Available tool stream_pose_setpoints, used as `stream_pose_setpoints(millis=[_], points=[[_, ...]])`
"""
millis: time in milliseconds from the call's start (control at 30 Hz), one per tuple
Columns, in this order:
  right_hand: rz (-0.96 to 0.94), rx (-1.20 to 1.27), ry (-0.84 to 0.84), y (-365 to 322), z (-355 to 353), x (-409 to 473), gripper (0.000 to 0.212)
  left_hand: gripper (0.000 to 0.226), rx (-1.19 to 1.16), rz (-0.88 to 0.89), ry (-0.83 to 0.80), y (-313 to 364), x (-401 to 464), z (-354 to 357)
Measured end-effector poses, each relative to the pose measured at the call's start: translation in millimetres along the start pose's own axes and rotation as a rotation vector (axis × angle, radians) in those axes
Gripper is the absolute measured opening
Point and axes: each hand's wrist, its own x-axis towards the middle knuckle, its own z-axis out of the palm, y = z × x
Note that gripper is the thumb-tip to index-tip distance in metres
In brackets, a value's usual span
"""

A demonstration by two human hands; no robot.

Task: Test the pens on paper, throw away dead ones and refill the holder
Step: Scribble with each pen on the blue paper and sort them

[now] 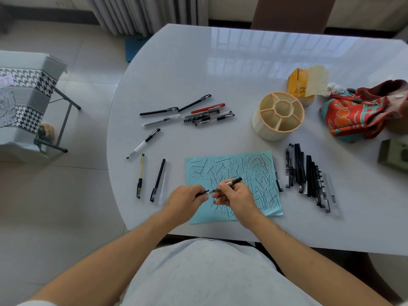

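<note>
Pale floor tiles are surrounding a glossy white table where a person is sitting with both forearms reaching forward. Over the near part of a blue paper covered in scribbled strokes, the two hands are meeting on one pen. The right hand is pinching the pen's barrel, with its dark end sticking out up and to the right past the fingers. The left hand is curling its fingers round the pen's other end, which looks like the cap, just beside the right hand's fingertips.

To the right of the paper, a row of pens is lying close together. To its left, two pens are lying side by side, a yellow pen beside them and a clear pen farther up. A loose pile of pens is sitting farther back. The cream holder, round and divided into compartments, is standing right of that pile with nothing showing inside. Behind the holder is a yellow tissue pack, and a red patterned bag is lying near the table's right edge.
</note>
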Motion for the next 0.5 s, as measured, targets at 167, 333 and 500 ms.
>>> stream_pose_setpoints(millis=[167, 333, 500], points=[[-0.005, -0.092, 0.018, -8, -4, 6, 0.018, 0.019, -0.043, 0.042, -0.027, -1, 6, -2], [-0.002, -0.274, 0.223, -40, -53, 31, 0.016, 0.029, 0.028, 0.104, -0.004, -10, 17, -3], [0.014, -1.006, 0.392, -53, -120, 50, 0.02, 0.039, 0.229, 0.118, -0.063, -41, 8, -8]])
